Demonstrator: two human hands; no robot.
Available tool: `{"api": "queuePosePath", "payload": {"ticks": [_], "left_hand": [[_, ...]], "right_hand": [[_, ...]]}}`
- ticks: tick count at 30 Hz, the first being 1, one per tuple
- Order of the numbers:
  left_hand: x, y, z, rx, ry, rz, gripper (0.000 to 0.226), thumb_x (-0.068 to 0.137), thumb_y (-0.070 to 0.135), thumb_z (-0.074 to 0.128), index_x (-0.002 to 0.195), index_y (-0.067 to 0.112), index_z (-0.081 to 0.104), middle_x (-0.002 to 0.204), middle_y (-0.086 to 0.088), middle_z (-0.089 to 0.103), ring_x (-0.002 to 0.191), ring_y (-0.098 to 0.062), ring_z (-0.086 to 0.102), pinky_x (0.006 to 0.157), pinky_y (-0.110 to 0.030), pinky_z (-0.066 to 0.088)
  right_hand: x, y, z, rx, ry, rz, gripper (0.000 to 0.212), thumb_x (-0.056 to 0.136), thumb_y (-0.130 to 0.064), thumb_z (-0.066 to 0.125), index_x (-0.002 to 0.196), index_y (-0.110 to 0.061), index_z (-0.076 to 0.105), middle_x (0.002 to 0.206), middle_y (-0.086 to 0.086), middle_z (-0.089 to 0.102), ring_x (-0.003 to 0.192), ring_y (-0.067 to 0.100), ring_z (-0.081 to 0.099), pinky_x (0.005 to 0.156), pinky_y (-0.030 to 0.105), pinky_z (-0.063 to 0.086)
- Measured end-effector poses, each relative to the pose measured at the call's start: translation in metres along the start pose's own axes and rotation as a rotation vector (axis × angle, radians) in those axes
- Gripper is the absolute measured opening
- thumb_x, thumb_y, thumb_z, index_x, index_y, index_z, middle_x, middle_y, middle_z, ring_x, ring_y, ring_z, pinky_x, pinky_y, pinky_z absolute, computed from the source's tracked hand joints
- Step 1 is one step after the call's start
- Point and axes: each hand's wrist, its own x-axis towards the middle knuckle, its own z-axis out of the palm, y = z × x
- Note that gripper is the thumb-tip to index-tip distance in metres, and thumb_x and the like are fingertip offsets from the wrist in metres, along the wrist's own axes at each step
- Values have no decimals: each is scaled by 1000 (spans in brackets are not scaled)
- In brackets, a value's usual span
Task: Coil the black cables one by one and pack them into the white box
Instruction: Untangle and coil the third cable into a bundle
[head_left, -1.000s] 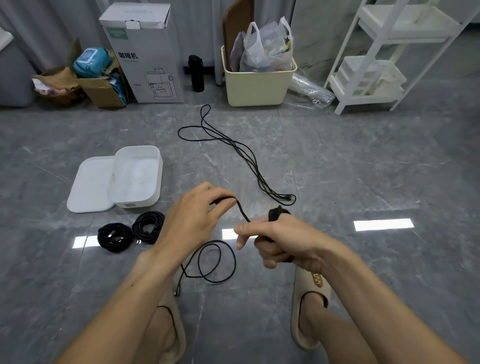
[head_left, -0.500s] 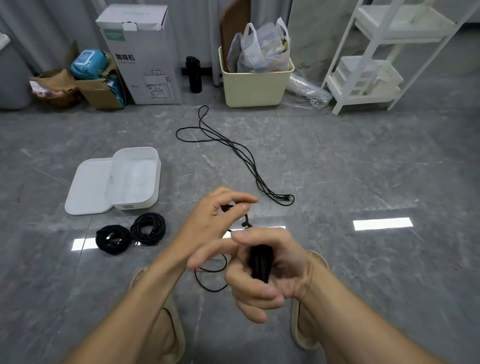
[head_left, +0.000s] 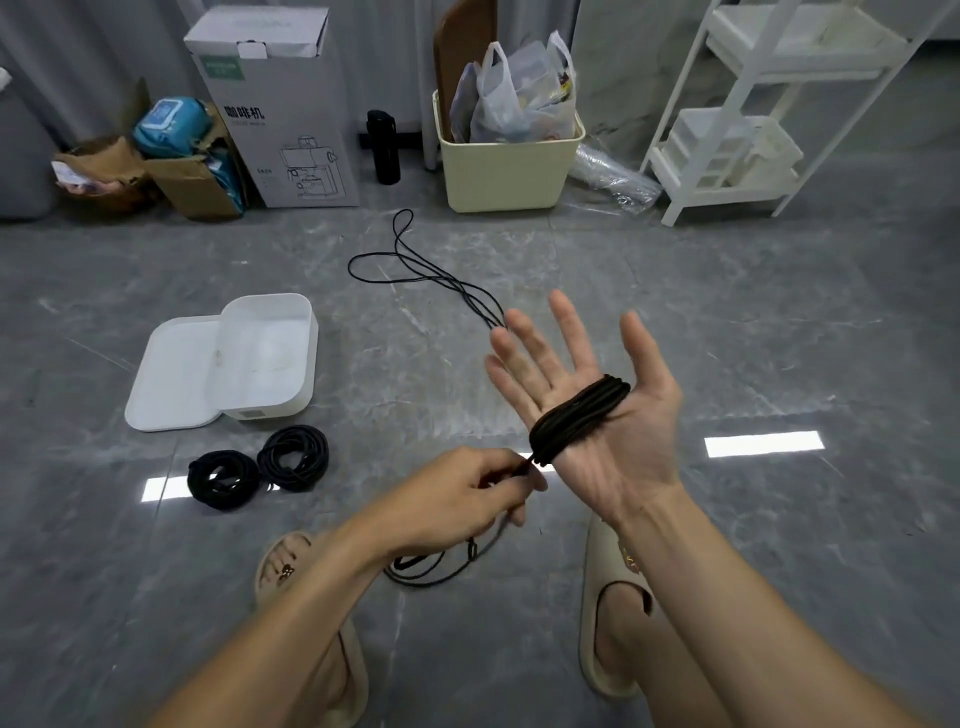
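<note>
Your left hand (head_left: 467, 499) pinches the black cable (head_left: 576, 415) just below the turns wound around your flat, open-fingered right hand (head_left: 597, 415). Slack in that pinch could let the smooth round loops slide off the palm. The loose tail (head_left: 431, 566) trails on the glossy floor; the rigid white box (head_left: 270, 358) sits open, well apart.

Loose cable (head_left: 441, 283) end hidden behind right hand (head_left: 587, 410); shelf (head_left: 748, 104) cut off.

Open right hand (head_left: 597, 415) wrapped in black cable (head_left: 576, 415), left hand (head_left: 457, 493) pinching its tail, white box (head_left: 270, 358) on floor (head_left: 779, 338)
</note>
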Motion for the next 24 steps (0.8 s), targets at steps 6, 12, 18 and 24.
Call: {"api": "queuePosePath", "payload": {"ticks": [6, 12, 18, 24], "left_hand": [[-3, 2, -3, -2, -60, -74, 23, 102, 33, 51, 104, 21, 71, 60, 7, 60, 42, -10, 49, 50, -15, 40], [-6, 3, -9, 124, 57, -45, 22, 99, 40, 56, 95, 24, 71, 46, 13, 50, 40, -5, 46, 50, -17, 40], [-7, 2, -16, 378, 177, 22, 18, 94, 45, 62, 92, 31, 73, 50, 23, 51, 53, 2, 49, 51, -14, 31], [-12, 3, -20, 558, 236, 95, 22, 94, 48, 58, 97, 35, 76, 54, 18, 55, 55, -2, 52, 52, -16, 28]], "right_hand": [[3, -5, 2, -222, 202, -222, 57, 95, -47, 50, 147, -25, 46, 139, 12, 60, 122, 32, 63, 116, 51, 36], [6, 1, -1, -872, 313, -373, 39, 106, -44, 36, 145, -45, 38, 143, -8, 54, 129, 9, 55, 115, 34, 34], [2, 14, -5, -1425, 348, -251, 44, 108, -43, 31, 151, -49, 29, 156, -14, 41, 141, 0, 36, 95, -2, 26], [2, 20, -19, -1786, 348, 78, 49, 107, -46, 28, 156, -44, 24, 158, -8, 38, 145, 11, 35, 108, 19, 23]]}}
